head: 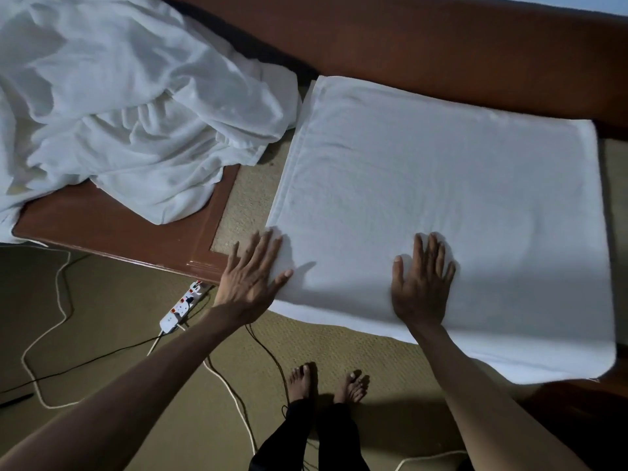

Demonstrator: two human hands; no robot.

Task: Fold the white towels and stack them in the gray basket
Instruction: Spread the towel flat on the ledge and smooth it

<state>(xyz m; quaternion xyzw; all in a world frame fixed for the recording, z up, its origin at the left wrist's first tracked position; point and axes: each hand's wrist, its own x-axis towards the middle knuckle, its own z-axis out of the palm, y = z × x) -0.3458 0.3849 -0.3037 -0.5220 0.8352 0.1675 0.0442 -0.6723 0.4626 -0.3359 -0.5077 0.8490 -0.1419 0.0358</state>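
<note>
A white towel lies flat and folded into a broad rectangle on the wooden table. My left hand rests palm down on its near left corner, fingers spread, half on the towel's edge. My right hand presses flat on the towel's near edge, closer to the middle, fingers apart. Neither hand grips the cloth. A crumpled heap of white towels sits at the upper left, partly hanging over the table's left side. No gray basket is in view.
The brown wooden table has a woven tan inset and a raised back rail. On the floor below lie a white power strip and several cables. My bare feet stand close to the table.
</note>
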